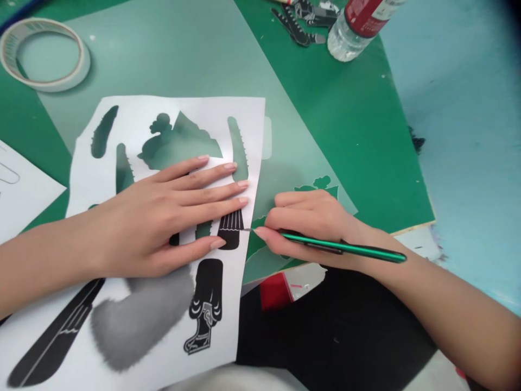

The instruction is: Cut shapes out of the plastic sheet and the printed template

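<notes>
Green cutting mat [358, 136] covered most of the table, with a cloudy plastic sheet [171, 60] laid across it and a white paper sheet [134, 117] on top of that. The paper carried black printed figures and several holes where figures had already been cut away, the green showing through.

The person's left hand [163, 217] lay flat on the middle of the paper – palm down, fingers straight and slightly spread, gripping nothing, simply pressing the sheet against the table. Its thumb rested just beside a small black fan shape [231, 231] printed near the paper's right edge.

The right hand [313, 222] was closed around a slim green knife [350, 248], held like a pen, thumb and fingers pinching it close to the tip. The handle lay back over the wrist, and the fine metal point met the paper's right edge, right at the fan shape.

Lower on the sheet sat a black boot figure [205, 304] and a grey smudge [138, 320]. A roll of tape [61, 84] lay at the far left corner – well apart from both hands. A water bottle [358, 21] lay on its side at the far edge beside loose black cut-outs [295, 27]. A second sheet of paper [20, 201] showed at the left.
</notes>
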Demonstrator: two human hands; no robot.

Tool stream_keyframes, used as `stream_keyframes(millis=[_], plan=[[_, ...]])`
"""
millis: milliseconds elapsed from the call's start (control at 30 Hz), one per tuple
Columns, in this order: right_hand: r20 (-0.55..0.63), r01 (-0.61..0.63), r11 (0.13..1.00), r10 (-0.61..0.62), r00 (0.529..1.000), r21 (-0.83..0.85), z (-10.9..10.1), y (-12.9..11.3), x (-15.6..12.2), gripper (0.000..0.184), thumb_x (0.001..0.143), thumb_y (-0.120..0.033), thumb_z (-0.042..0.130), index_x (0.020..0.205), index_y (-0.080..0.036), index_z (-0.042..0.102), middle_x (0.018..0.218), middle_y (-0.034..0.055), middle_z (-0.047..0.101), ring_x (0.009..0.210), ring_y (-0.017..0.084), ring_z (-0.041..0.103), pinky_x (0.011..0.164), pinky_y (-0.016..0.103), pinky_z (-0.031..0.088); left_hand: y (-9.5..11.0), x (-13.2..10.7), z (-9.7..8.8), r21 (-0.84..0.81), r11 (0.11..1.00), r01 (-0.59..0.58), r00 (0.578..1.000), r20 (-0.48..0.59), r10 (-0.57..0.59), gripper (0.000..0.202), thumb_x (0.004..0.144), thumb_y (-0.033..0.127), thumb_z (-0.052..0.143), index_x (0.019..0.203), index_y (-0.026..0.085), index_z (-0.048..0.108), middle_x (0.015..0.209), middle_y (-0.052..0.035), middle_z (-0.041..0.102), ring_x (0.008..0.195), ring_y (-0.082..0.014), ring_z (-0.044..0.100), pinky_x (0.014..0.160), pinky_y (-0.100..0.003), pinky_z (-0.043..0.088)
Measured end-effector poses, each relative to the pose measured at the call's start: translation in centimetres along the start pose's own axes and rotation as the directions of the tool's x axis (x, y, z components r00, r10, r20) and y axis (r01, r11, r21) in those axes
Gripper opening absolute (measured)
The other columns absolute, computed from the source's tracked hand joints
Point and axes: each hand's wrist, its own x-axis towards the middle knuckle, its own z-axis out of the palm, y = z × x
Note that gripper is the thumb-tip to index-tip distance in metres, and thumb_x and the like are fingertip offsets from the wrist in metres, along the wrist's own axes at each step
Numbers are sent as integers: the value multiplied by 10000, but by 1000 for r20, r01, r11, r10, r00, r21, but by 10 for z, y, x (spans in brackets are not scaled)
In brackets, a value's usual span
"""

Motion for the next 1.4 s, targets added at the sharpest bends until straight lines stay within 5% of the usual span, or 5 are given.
stream_keyframes(millis=[200,367,500,733,1400], plan=[[31,18,998,-20,999,64,-1,2,0,352,1099,-270,521,755,-206,496,667,-59,321,614,106,348,593,251,281,68,-14,-22,327,911,251,968,-112,-227,647,1070,419,462,1664,175,384,1674,-98,460,1610,-330,345,1327,-576,332],[33,23,997,-25,999,74,-1,3,1,341,1097,-264,518,763,-206,486,660,-60,332,629,107,354,609,243,274,126,-24,19,383,863,328,945,-146,-294,764,1066,467,466,1635,-31,356,1632,-256,456,1561,-400,417,1366,-554,200],[11,50,998,-51,999,43,-1,3,0,336,1098,-275,527,772,-206,486,669,-61,325,637,106,339,606,245,259,112,-24,41,340,890,303,952,-155,-265,788,1078,496,466,1660,-11,307,1677,-227,389,1575,-384,397,1373,-528,163],[-4,54,997,-55,999,-55,1,2,0,361,1081,-237,533,727,-208,470,648,-58,306,637,112,318,582,252,263,82,-22,40,246,931,271,960,-139,-243,815,1082,543,434,1695,45,236,1722,-175,327,1611,-345,339,1373,-516,167],[-63,35,994,-42,997,-105,5,-1,0,359,1056,-202,566,699,-178,592,633,-58,347,625,106,298,528,260,294,79,-29,36,195,970,147,976,-187,-110,530,1049,317,571,1518,71,577,1576,-113,574,1488,-375,524,1349,-517,279]])
